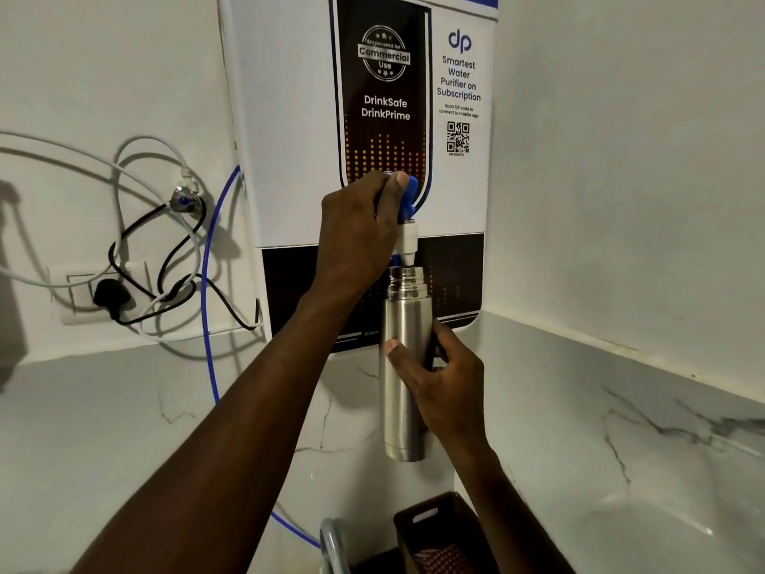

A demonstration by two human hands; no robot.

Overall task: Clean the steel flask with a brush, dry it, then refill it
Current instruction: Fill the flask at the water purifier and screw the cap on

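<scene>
The steel flask [405, 362] hangs upright in the air, lidless, its threaded mouth just under the white nozzle [407, 244] of the wall-mounted water purifier [455, 192]. The right hand [445, 391] holds it around the middle, thumb across the front and fingers curled behind, so this grip is closed on the flask's body. The flask's base is above the marble desk [124, 428], not touching it.

The left hand [360, 229] reaches up to the blue tap lever [410, 196]; its grip is closed around the lever, with the thumb tip lying against the blue plastic. Whether water runs cannot be told.

Left of the purifier, a blue tube [209, 325] curves down the wall, beside white and black cables and a black plug [109, 296] in a socket. At the bottom edge sits a brown basket [439, 528] next to a curved metal spout [331, 540].
</scene>
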